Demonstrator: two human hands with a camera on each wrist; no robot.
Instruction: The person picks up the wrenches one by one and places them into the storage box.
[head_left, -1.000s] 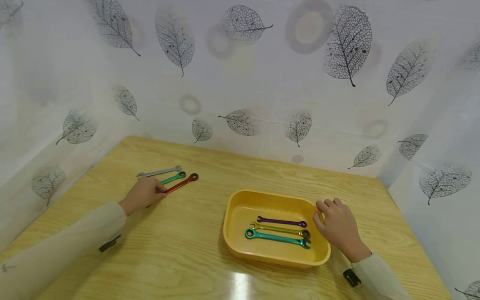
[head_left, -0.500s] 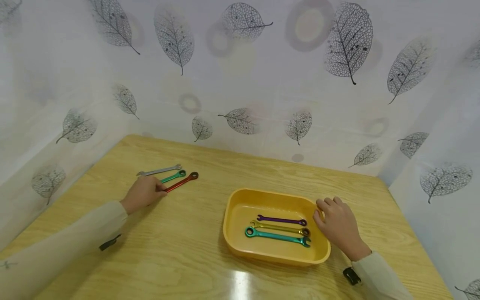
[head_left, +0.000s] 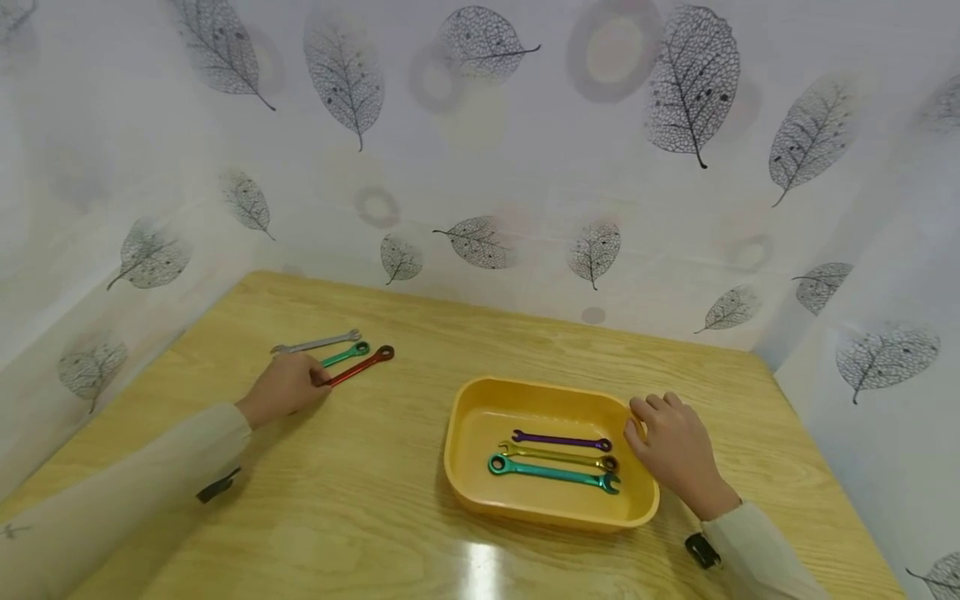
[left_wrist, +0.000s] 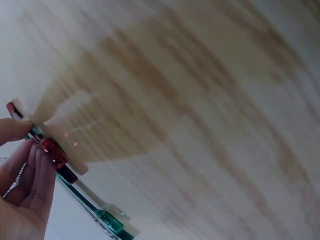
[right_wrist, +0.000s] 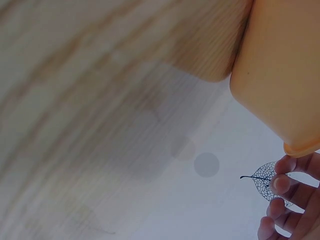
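Note:
At the far left of the table, my left hand pinches the red ratchet wrench between thumb and fingers. Its near end is hidden by the hand; the left wrist view shows the red wrench close to the fingertips. Beside it lie a green wrench, partly covered, and a silver wrench. My right hand holds the right rim of the yellow plastic basin, fingers curled at the edge. Inside lie a purple wrench, a gold wrench and a teal wrench, roughly parallel.
The wood-grain table runs back to a leaf-patterned cloth that also hangs at both sides. Bare tabletop separates the left wrenches from the basin. A dark strap hangs at the right wrist.
The view shifts very slightly. Both hands, the wrenches and the basin keep practically the same places.

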